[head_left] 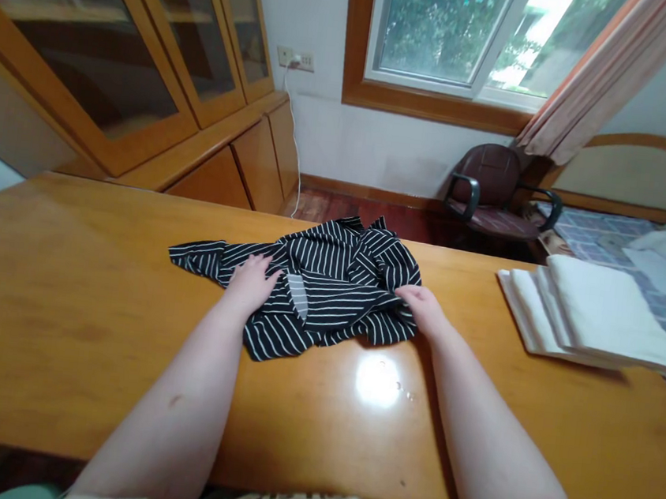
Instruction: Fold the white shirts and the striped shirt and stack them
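Observation:
A black garment with thin white stripes, seemingly a shirt, lies crumpled on the wooden table. One sleeve-like end stretches out to the left. My left hand rests on the garment's left part, fingers spread over the cloth. At its right edge, my right hand pinches the fabric between thumb and fingers. A small grey patch, perhaps the garment's inside or a label, shows near the middle. Folds hide much of the garment's shape.
Folded white cloths are stacked at the table's right side. Beyond the table's far edge are a dark red armchair, a bed with checked bedding and a window. A wooden cabinet stands at the left.

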`<state>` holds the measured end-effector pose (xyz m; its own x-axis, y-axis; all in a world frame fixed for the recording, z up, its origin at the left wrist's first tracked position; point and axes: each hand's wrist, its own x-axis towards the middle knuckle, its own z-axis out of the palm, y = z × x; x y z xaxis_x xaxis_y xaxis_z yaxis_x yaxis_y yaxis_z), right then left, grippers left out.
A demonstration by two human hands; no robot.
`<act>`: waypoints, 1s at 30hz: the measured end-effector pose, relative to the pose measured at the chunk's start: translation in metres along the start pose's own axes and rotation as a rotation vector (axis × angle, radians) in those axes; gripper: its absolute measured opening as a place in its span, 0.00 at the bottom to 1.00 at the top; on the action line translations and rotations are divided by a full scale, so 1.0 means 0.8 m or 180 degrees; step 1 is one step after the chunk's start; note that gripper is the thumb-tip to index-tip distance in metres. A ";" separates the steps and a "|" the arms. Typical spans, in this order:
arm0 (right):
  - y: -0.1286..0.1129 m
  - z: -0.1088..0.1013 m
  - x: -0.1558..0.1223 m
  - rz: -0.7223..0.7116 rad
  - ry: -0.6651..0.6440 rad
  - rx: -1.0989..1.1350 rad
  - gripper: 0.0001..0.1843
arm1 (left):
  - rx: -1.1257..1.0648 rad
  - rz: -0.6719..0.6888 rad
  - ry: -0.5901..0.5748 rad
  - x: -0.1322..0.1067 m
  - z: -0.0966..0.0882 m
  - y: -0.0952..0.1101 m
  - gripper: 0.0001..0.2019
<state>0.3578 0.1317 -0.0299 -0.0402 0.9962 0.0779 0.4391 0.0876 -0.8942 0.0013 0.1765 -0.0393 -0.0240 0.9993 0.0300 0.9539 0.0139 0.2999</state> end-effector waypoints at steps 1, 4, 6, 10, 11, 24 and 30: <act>-0.005 0.005 -0.002 -0.0069 -0.0135 -0.0238 0.13 | -0.0058 0.0159 -0.0027 -0.001 -0.002 0.004 0.26; -0.019 0.018 -0.008 -0.0760 -0.0096 -0.1132 0.09 | -0.0494 0.0971 -0.0262 -0.006 -0.010 0.016 0.25; -0.025 0.021 -0.011 -0.1292 0.0100 -0.1465 0.14 | -0.0836 0.1347 -0.0468 -0.011 -0.017 0.024 0.24; -0.022 0.027 -0.010 -0.1261 -0.0239 -0.1620 0.24 | -0.1119 0.1405 -0.1034 -0.028 -0.029 0.046 0.25; -0.020 0.028 -0.008 -0.1117 -0.0297 -0.1636 0.25 | -0.1114 0.1383 -0.1270 -0.033 -0.032 0.052 0.25; -0.017 0.033 -0.007 -0.0120 0.0088 -0.2419 0.11 | 0.0219 0.0775 -0.0547 -0.037 -0.008 0.061 0.23; -0.002 0.013 0.001 -0.0333 0.1626 -0.1290 0.11 | 0.0364 0.0618 -0.0687 -0.030 0.001 0.053 0.29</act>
<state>0.3478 0.1323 -0.0327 0.2862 0.8490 0.4441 0.7631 0.0783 -0.6415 0.0425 0.1531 -0.0276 0.2145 0.9680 -0.1306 0.9621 -0.1864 0.1989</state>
